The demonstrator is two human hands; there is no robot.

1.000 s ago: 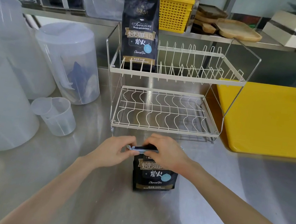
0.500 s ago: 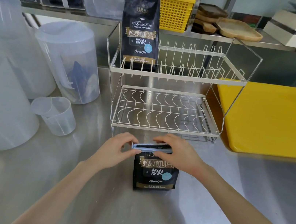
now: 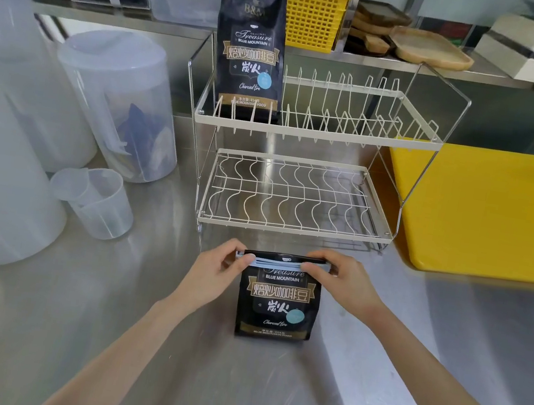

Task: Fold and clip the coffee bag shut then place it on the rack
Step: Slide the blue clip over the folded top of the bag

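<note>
On steel counter (image 3: pixel 134 338), left hand (image 3: pixel 213 272) and right hand (image 3: pixel 343 283) pinching opposite ends of blue clip (image 3: pixel 279 264) across folded top of coffee bag (image 3: pixel 278 303), standing upright just before two-tier wire rack (image 3: pixel 293 199); second bag (image 3: pixel 250 50) sitting on upper tier.

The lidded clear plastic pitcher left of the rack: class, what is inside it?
Through the lidded clear plastic pitcher's cloudy wall, dark blue and pale shapes show low inside. What they are cannot be told; the frosted plastic blurs them, and the lid hides the view from above.
</note>
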